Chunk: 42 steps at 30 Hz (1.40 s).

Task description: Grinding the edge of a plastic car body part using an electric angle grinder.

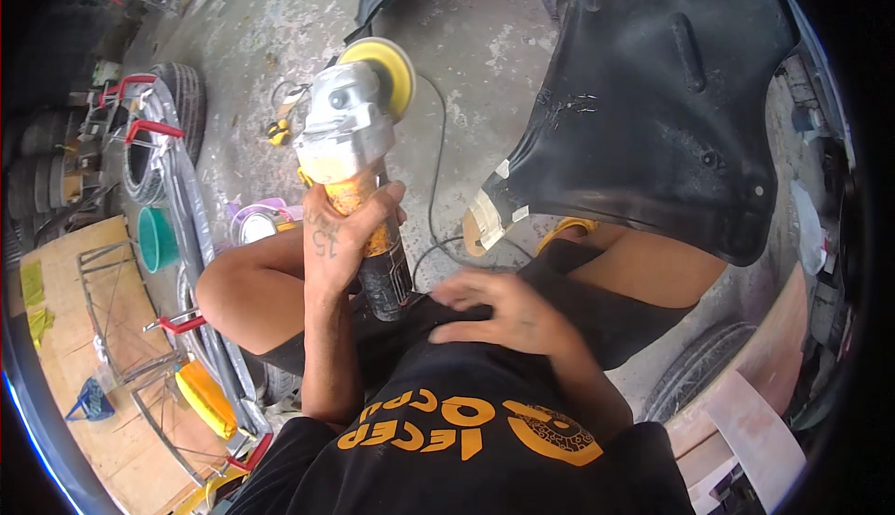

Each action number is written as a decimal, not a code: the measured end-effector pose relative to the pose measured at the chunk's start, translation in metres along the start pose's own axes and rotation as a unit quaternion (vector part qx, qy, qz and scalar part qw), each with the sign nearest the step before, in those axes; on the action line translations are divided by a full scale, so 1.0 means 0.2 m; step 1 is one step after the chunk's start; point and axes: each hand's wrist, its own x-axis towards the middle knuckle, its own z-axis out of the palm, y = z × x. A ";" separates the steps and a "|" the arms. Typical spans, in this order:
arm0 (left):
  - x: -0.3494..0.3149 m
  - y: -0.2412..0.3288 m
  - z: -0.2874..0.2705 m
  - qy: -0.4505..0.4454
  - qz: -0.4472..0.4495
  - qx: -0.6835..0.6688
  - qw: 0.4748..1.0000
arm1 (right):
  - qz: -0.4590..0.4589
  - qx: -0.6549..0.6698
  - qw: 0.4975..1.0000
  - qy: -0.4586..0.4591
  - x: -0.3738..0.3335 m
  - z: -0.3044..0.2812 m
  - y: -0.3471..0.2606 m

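Note:
My left hand (pixel 347 235) is closed around the yellow-and-black body of an angle grinder (pixel 337 123), which stands upright over my lap. Its metal head points away from me and carries a round yellow disc (pixel 399 82). Just right of the tool's black lower end, my right hand (pixel 499 310) hovers with fingers stretched and apart, slightly blurred and holding nothing. A large black car body panel (pixel 653 133) lies across my right leg; pale tape (pixel 494 217) covers its near left corner.
A dark cord (pixel 438 161) curves over the worn concrete floor. On the left are a long silvery part with red clamps (pixel 154 130), tires (pixel 182 96), a green bucket (pixel 157 240) and a plywood sheet (pixel 84 319). Another tire (pixel 699 366) lies right.

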 end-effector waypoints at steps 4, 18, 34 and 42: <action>0.04 -0.07 -0.05 0.019 0.000 -0.049 0.999 | 0.051 0.116 0.975 0.180 -0.23 -0.24 0.00; 0.04 -0.03 0.02 -0.026 0.018 0.091 0.995 | -0.249 0.285 0.824 0.422 0.11 -0.19 0.04; 0.00 0.39 0.40 -0.110 0.062 0.281 0.951 | -0.186 0.221 0.928 0.237 0.12 -0.18 0.07; -0.01 0.42 0.44 -0.094 0.073 0.323 0.939 | -0.154 0.181 0.932 0.272 0.13 -0.20 0.12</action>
